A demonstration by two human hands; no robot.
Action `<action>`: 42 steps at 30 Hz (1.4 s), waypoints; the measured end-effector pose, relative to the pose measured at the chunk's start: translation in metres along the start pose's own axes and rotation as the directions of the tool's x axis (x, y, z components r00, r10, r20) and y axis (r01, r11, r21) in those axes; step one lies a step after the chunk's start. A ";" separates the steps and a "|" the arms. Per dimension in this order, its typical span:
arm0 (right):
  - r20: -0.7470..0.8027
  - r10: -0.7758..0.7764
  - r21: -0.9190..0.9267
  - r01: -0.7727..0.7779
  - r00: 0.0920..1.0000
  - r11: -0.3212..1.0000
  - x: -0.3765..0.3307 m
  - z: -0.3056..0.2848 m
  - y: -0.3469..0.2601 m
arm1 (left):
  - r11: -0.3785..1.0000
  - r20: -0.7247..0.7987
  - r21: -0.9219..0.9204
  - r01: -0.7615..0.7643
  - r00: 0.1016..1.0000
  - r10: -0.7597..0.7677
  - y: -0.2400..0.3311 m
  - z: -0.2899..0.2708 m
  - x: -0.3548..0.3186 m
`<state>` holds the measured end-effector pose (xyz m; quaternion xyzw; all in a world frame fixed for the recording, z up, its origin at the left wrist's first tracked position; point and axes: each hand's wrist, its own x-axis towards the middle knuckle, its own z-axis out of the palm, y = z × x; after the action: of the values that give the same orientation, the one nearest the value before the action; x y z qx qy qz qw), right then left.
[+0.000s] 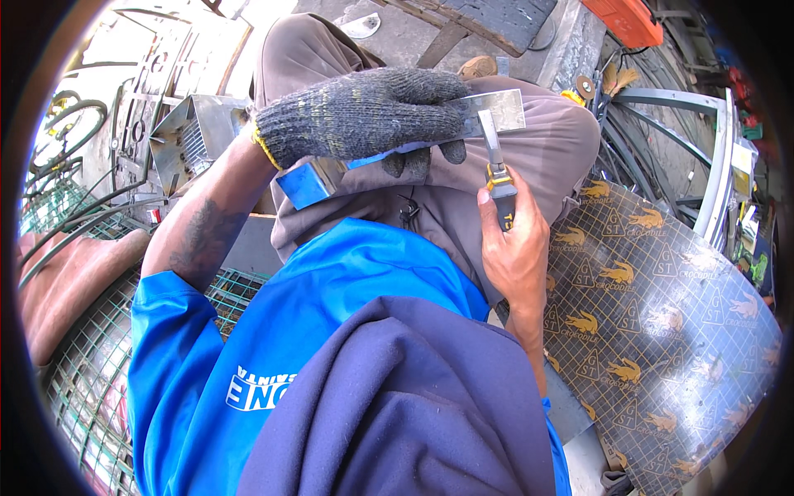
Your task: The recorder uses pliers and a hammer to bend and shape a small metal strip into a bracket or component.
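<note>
My left hand (372,116), in a dark grey knit glove with a yellow cuff edge, is closed around a long shiny metal piece (500,110). The metal lies across my lap. Its far end sticks out past the fingertips, and its near end (308,183) mirrors blue below my wrist. Bare, my right hand (514,240) grips a flat-bladed hand tool (499,178) by its black and yellow handle. The blade points away from me and overlaps the metal's far end in this view; whether they touch, I cannot tell.
On my right lies a dark printed sheet (645,331) with gold patterns, beside curved metal frames (707,157). An orange case (626,21) sits far right. A metal box (194,136) and green wire mesh (91,364) are on the left, with another person's bare limb (83,281) nearby.
</note>
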<state>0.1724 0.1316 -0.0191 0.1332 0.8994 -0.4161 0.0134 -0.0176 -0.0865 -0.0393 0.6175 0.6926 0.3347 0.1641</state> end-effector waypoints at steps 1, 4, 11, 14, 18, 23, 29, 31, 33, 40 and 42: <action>0.001 0.022 -0.006 -0.022 1.000 1.000 0.000 0.000 0.000 | 0.999 -0.018 0.019 -0.042 0.999 0.042 0.001 -0.002 0.002; 0.020 0.064 0.044 -0.065 0.998 0.997 0.001 0.004 0.002 | 0.907 0.125 -0.264 0.327 0.944 -0.304 0.015 -0.008 0.004; 0.028 0.126 0.030 -0.127 0.992 0.991 -0.001 0.017 0.009 | 0.725 0.023 -0.347 0.595 0.778 -0.627 0.044 0.008 0.027; 0.052 0.141 0.016 -0.142 0.989 0.990 0.001 0.018 0.005 | 0.861 -0.142 -0.143 0.487 0.851 -0.505 0.036 0.017 0.026; 0.029 0.113 0.062 -0.114 0.993 0.992 -0.002 0.020 0.004 | 0.849 -0.107 -0.106 0.517 0.843 -0.527 0.035 0.022 0.029; 0.038 0.103 0.152 -0.108 0.994 0.982 -0.006 0.022 0.010 | 0.897 -0.120 -0.088 0.434 0.889 -0.442 0.031 0.026 0.028; 0.092 0.131 0.171 -0.145 0.987 0.975 -0.017 0.022 0.011 | 0.926 -0.106 -0.055 0.373 0.920 -0.377 0.028 0.026 0.026; 0.124 0.191 0.251 -0.217 0.974 0.943 -0.020 0.022 0.009 | 0.922 -0.095 -0.031 0.385 0.917 -0.387 0.029 0.026 0.024; 0.136 0.196 0.263 -0.226 0.971 0.938 -0.022 0.022 0.010 | 0.918 -0.083 -0.006 0.396 0.915 -0.395 0.031 0.026 0.024; 0.183 0.177 0.322 -0.229 0.967 0.919 -0.025 0.020 0.003 | 0.952 -0.136 -0.032 0.303 0.943 -0.305 0.025 0.032 0.017; 0.199 0.171 0.332 -0.230 0.965 0.915 -0.026 0.019 0.003 | 0.958 -0.159 -0.041 0.283 0.945 -0.286 0.025 0.031 0.015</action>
<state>0.1963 0.1136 -0.0301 0.1901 0.7875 -0.5765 0.1067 0.0180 -0.0632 -0.0423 0.4802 0.7825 0.3631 0.1589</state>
